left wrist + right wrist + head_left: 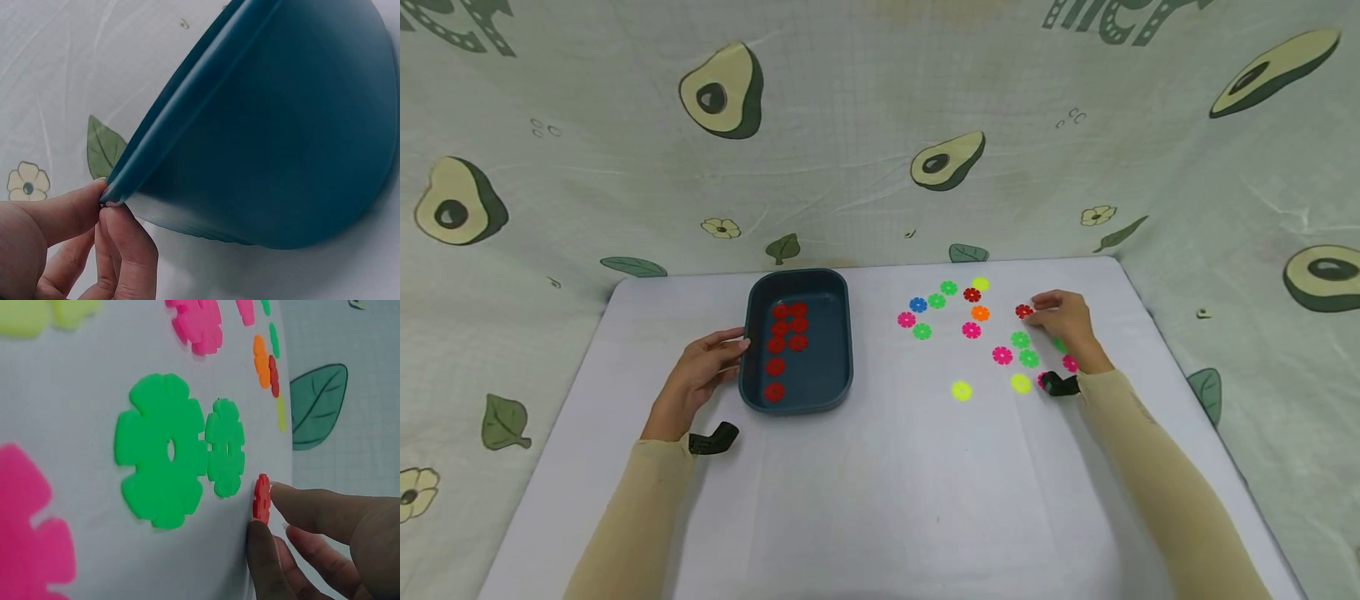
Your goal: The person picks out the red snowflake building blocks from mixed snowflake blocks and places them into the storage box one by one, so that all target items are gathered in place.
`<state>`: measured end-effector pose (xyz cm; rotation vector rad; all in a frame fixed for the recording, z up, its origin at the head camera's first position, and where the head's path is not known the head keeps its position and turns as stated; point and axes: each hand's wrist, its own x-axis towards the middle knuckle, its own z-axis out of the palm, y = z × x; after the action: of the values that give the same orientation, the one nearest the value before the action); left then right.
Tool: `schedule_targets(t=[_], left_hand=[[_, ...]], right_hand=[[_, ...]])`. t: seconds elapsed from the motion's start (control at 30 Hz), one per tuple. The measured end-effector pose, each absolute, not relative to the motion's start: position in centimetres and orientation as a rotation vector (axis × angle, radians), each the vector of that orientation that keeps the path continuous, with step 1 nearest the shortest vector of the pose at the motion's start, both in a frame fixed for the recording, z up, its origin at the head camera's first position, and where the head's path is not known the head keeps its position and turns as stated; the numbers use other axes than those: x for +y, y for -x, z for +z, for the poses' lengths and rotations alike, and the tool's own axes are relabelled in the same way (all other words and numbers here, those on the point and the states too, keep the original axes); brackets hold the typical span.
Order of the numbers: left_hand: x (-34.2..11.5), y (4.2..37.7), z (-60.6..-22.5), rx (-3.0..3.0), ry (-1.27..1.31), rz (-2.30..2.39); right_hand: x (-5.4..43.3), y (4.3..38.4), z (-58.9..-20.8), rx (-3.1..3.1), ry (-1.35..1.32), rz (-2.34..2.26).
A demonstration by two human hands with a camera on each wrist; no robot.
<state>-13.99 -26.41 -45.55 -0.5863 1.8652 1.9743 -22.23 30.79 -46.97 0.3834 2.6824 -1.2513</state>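
A dark blue rectangular tray [822, 379] stands left of the table's middle, with several red flower-shaped discs [775, 367] lying in its left and middle part. My left hand [698, 377] pinches the tray's left rim [115, 190] between thumb and finger. Over at the right, my right hand [1066, 323] has thumb and fingertip on the edges of another red flower-shaped disc [1023, 311], pinching it at the table. Close by lie two green discs [161, 419] and a pink disc [1002, 356]. Part of a green disc is hidden below the right hand.
More loose discs are spread right of the tray: a blue one [918, 305], an orange one [980, 313], a red one [972, 295], and several yellow, green and pink ones. Avocado-print cloth [850, 167] hangs behind and beside the white table [880, 517].
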Motion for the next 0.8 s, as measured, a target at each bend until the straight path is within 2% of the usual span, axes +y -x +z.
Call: schedule_targets(t=[0.4,0.8], left_hand=[[-26.2,13.7,-45.5,1.871,0.568,1.983],[-26.4,13.6,-45.3,1.872,0.565,1.983]], right_hand=[[30.1,23.3,-46.5,2.753,-0.449,-1.096],[29.8,23.6,-47.3,2.833,-0.37,-1.029]])
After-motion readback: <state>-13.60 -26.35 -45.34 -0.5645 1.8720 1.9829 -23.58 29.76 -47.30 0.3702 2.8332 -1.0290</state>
